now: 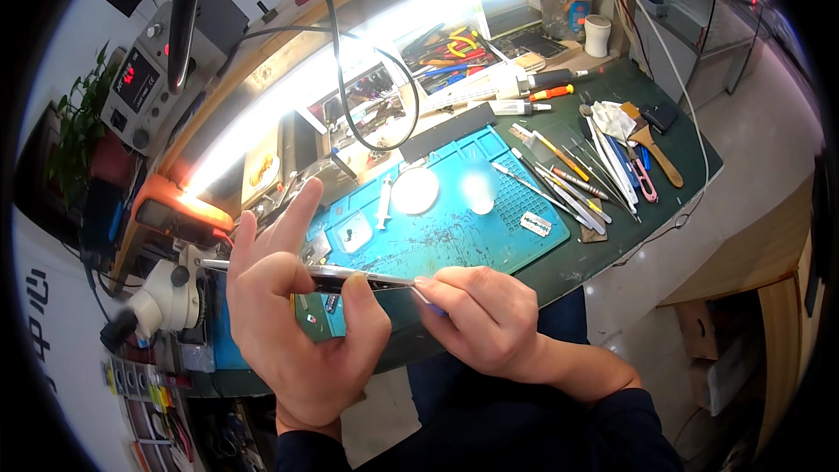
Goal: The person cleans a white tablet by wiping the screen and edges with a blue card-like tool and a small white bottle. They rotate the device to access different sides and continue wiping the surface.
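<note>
A thin, silvery phone-like device (pixel 384 279) is held up almost edge-on above the near side of the blue mat (pixel 437 249). My left hand (pixel 301 323) grips it between thumb and curled finger, while other fingers of that hand stretch upward. The fingers of my right hand (pixel 485 319) are pressed together at the device's right end. A small blue-and-white piece (pixel 426 301) shows below those fingertips; its kind is too hidden to tell. Behind the device, a round white dish (pixel 414 190), a syringe (pixel 384 201) and a razor blade (pixel 536 225) lie on the mat.
Tweezers and other slim tools (pixel 568 183) lie right of the mat, near a wooden-handled brush (pixel 657 156). A white microscope part (pixel 170 297) and an orange meter (pixel 179 210) stand at left. A black cable (pixel 336 52) loops over the far bench. Bright lamps line the back.
</note>
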Demonstrator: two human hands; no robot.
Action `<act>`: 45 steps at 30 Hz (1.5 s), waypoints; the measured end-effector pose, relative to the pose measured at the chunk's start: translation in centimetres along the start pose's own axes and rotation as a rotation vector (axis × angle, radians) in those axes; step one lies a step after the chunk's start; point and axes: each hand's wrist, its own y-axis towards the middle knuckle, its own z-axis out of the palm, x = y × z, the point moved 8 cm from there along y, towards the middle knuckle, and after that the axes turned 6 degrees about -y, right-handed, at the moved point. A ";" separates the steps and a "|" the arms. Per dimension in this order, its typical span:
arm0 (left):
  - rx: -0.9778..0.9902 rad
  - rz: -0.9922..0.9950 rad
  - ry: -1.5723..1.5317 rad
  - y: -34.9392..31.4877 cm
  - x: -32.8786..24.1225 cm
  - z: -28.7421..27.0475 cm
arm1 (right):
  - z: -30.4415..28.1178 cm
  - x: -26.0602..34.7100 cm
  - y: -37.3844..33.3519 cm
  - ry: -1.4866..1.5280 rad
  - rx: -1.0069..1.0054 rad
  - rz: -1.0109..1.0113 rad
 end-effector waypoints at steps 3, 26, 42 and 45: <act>-0.058 -0.040 -0.048 -0.1 0.1 -0.1 | 0.1 0.3 -0.1 -0.022 0.030 -0.020; -0.104 -0.053 0.000 -1.5 0.2 -0.2 | -0.2 0.0 -0.7 0.066 0.029 -0.052; -0.107 -0.051 0.030 -2.1 0.2 -0.6 | 0.5 -1.5 -3.1 0.072 0.083 -0.023; -0.125 -0.046 0.019 -2.1 0.1 -0.5 | 0.6 -1.8 -3.4 0.079 0.101 -0.009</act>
